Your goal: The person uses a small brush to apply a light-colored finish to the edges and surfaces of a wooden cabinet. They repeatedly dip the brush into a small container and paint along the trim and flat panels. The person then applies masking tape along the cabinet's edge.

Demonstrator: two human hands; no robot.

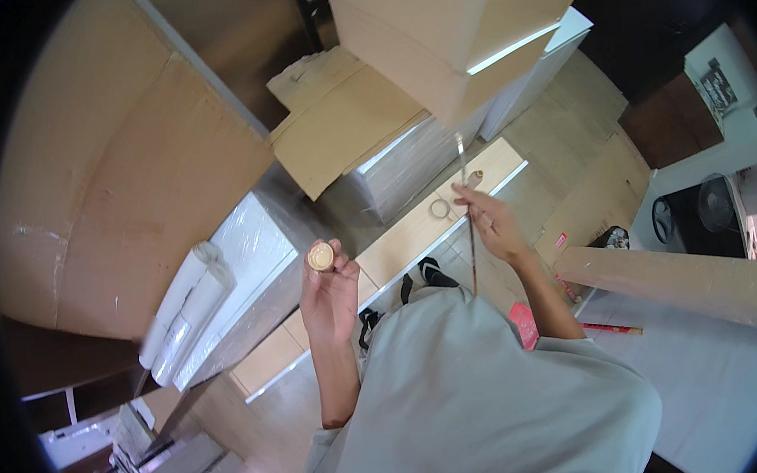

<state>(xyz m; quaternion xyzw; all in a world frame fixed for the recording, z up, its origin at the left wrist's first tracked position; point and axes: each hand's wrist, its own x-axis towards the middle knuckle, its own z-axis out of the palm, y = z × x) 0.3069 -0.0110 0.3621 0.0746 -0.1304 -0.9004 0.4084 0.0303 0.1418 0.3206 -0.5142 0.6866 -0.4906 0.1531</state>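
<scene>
My left hand [329, 300] has its fingers curled around a small round container [320, 256] with cream-coloured contents or top, held face up. My right hand [487, 214] pinches a long thin stick [473, 261], perhaps a brush, with a pale narrow tip above my fingers; its lower end reaches toward my shirt. Below my hands lies a long light-wood panel [401, 245]. On it are a roll of tape [440, 201] and a small cylindrical item [476, 175] beside my right hand, partly hidden by it.
Stacked cardboard boxes [409, 26], a flat cardboard sheet [341, 122] and wrapped white units [249, 253] stand ahead and left, with white rolls [184, 309]. On the right are a long wrapped package [676, 279], a grey surface [708, 381] and a dark hob [690, 222].
</scene>
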